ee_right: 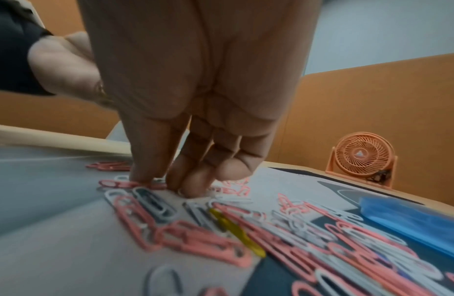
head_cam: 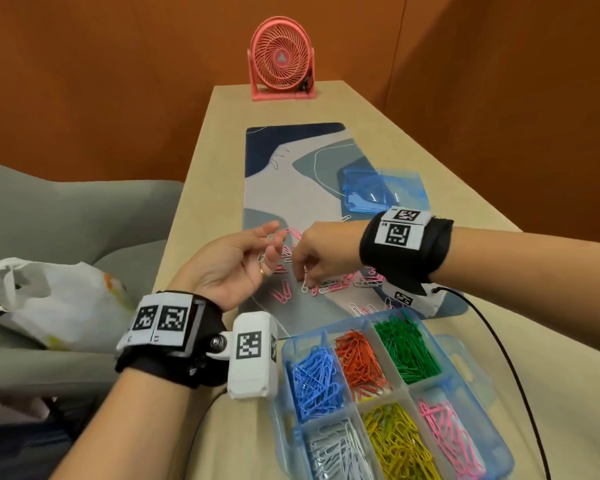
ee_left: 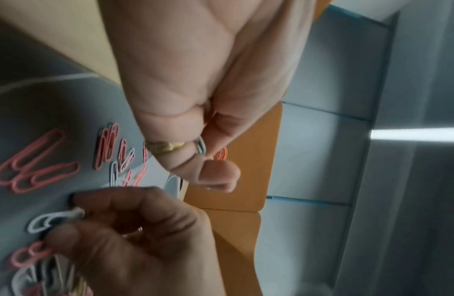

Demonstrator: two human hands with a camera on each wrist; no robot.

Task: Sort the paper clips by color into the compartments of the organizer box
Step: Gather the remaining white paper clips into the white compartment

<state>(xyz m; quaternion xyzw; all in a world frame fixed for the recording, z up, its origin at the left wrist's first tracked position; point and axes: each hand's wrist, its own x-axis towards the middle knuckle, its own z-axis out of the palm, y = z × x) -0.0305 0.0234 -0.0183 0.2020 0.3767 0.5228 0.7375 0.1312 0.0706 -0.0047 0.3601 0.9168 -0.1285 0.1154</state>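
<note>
Bare forearms, black wrist straps (head_cam: pixel 406 249) carrying white panels of black square codes, white boxed camera (head_cam: pixel 253 355) screwed to the left strap, thin black cable (head_cam: pixel 506 355) trailing right, gold ring (head_cam: pixel 263 272) on left hand (head_cam: pixel 232 268).

beige table (head_cam: pixel 201 188) under mat (head_cam: pixel 291 188), fan (head_cam: pixel 282 60)

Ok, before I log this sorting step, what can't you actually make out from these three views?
- How many clips the left hand holds: a grey clip peeks out between its fingers; the rest is hidden.
- What the right hand has picked: in the right wrist view its fingers cover the clips under them.
- The organizer box: its near end is cut off in the head view.
- The loose pile: motion blur.
</note>
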